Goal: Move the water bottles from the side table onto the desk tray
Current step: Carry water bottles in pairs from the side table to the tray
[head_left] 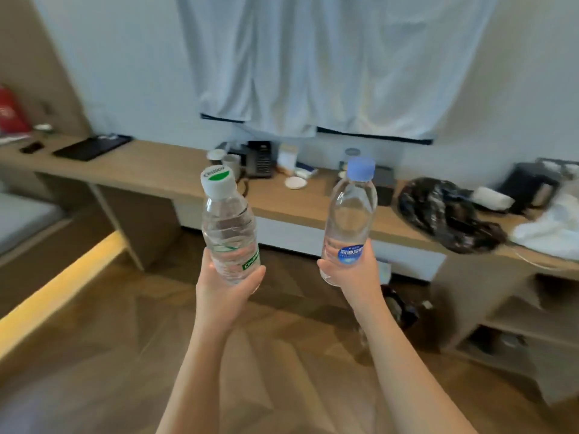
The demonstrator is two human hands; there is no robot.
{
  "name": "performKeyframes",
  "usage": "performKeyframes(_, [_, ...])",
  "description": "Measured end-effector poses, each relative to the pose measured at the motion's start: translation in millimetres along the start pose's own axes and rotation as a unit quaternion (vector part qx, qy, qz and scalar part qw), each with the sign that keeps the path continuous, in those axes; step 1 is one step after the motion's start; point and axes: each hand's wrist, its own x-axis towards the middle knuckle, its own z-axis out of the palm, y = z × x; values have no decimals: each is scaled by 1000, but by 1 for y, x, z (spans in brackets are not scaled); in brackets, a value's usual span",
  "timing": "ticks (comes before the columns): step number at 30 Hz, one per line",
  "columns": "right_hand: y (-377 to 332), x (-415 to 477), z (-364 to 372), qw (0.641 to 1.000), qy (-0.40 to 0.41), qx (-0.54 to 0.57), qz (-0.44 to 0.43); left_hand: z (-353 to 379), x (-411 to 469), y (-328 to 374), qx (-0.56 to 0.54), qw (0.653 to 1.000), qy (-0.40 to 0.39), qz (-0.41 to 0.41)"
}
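Left hand (230, 285) wrapped round base of clear plastic green-capped bottle (228, 227), right hand (352, 270) round clear blue-capped bottle (350, 214), both upright, mid-air short of wooden desk (150, 166) front edge, prob. for black flat tray (92, 147) near far-left end.

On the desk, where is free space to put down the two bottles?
Bare wood lies between the black tray and the cups. From the phone rightward to the black bag and white cloth, it is crowded.

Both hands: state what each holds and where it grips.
The left hand holds the clear plastic bottle with the green-and-white cap around its lower body. The right hand holds the clear plastic bottle with the pale blue cap around its lower body.
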Motion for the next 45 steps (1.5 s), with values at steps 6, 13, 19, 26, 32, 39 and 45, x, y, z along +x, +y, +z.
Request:
performKeyframes(6, [-26,-7,28,991,-132,30,-23,-30,-33,22,49,989,137,10])
performKeyframes(13, [-85,-18,54,976,-195,67,-76,-78,-43,65,79,969,232,43])
performKeyframes(19, [-126,-26,80,966,-213,86,-119,-121,-35,101,84,955,280,55])
performKeyframes(26, [-147,-29,110,968,-197,86,-129,-152,-24,103,77,952,293,39])
performKeyframes(32, [-140,-31,144,966,-204,100,-120,-169,-10,97,99,954,280,35])
performKeyframes(39, [-130,-30,183,968,-191,111,-120,-189,8,77,103,959,263,17])
performKeyframes(45, [-123,-13,218,971,-192,91,-106,-203,38,59,85,960,266,5])
